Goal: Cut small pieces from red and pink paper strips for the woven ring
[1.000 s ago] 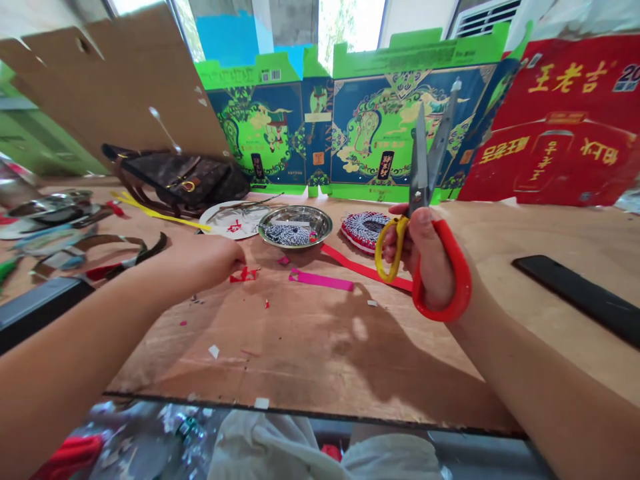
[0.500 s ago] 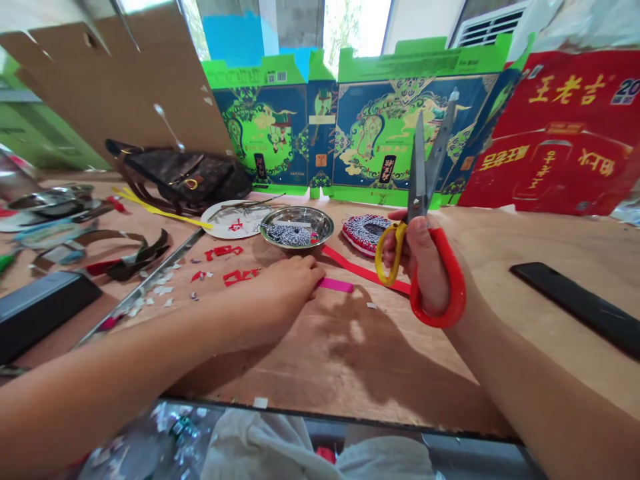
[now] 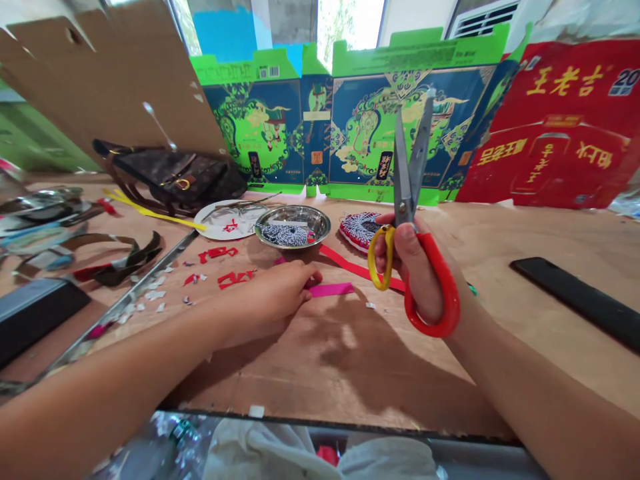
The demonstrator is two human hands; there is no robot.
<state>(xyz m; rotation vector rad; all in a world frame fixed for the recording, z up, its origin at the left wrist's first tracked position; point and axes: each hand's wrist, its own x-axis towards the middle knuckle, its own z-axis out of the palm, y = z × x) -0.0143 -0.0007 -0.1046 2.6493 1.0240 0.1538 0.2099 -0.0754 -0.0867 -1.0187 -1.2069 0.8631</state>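
The wooden table [image 3: 310, 360] fills the lower frame. At centre right the scissors [image 3: 403, 187] stand upright, blades slightly parted, with the right hand [image 3: 413, 267] closed through the yellow and red loops. Left of centre the left hand [image 3: 270, 297] lies palm down, fingertips curled onto the left end of the pink strip [image 3: 333, 289], which lies flat below the metal dish [image 3: 320, 227]. Pinching that end by its edge, with the blades pointing away, looks soundest
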